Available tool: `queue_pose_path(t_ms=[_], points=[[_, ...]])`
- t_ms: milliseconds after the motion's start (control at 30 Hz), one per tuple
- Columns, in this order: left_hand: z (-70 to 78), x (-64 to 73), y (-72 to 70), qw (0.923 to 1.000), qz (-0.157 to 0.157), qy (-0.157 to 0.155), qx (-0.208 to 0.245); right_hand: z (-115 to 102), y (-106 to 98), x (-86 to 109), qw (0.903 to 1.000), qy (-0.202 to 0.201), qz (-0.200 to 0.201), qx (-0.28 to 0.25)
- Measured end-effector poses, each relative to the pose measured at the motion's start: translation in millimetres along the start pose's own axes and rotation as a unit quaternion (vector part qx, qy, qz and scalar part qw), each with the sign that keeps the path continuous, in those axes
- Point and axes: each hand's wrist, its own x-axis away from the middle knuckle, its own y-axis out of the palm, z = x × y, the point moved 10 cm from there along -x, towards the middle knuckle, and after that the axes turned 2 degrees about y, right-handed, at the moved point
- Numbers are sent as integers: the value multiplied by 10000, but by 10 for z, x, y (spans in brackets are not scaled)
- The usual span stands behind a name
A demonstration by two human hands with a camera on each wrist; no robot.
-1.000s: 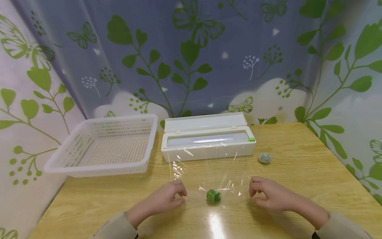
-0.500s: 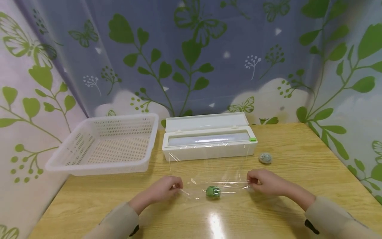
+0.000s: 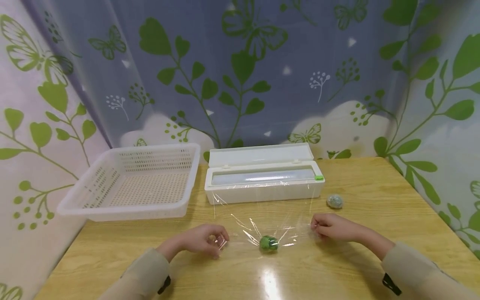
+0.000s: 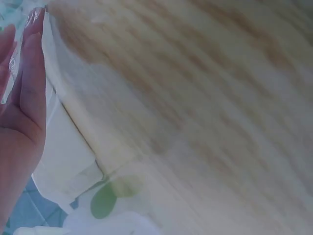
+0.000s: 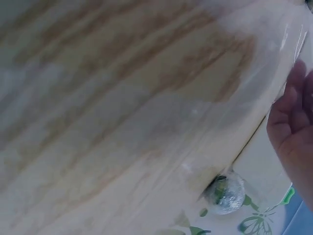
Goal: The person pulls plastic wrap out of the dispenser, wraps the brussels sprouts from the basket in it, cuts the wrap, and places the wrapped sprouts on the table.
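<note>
A sheet of clear cling film point(image 3: 240, 227) runs from the white dispenser box point(image 3: 264, 193) toward me. Under or against it lies a small green piece point(image 3: 268, 243), like a broccoli floret, on the wooden table point(image 3: 210, 279). At the film's left edge, my left hand point(image 3: 198, 241) holds the film between bent fingers and thumb. Film glints over those fingertips in the left wrist view. My right hand point(image 3: 333, 227) pinches the opposite edge with curled fingers. Creases fan out in the film around the green piece.
The dispenser's lid point(image 3: 260, 154) stands raised, with the film roll point(image 3: 262, 176) inside and a green slider point(image 3: 318, 178) at its right end. A white perforated basket point(image 3: 191, 179) stands at the left. A small film-wrapped ball point(image 3: 335, 201) lies right of the box.
Both hands first moved up toward the box, stretching the film's front edge. Since then the left hand has come slightly down and its fingers have spread. Creases now radiate from the green piece.
</note>
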Motion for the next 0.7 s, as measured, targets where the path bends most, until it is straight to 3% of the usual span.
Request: queue_pose_path(t_ms=[167,267,400,567,700], points=[[-41,24,27,9989,25,-452,137,20,61,16,9994,110,-175,-290],[-41,35,29,9979,58,-639,-89,22,119,17,9993,198,-277,-172],[-36,35,36,9970,40,-614,-469,25,159,24,9993,206,-276,143],[25,19,37,9965,52,-331,-762,18,165,20,9982,225,-289,482],[61,1,-37,9888,280,-409,-1407,-55,124,7,9969,-89,-176,759]])
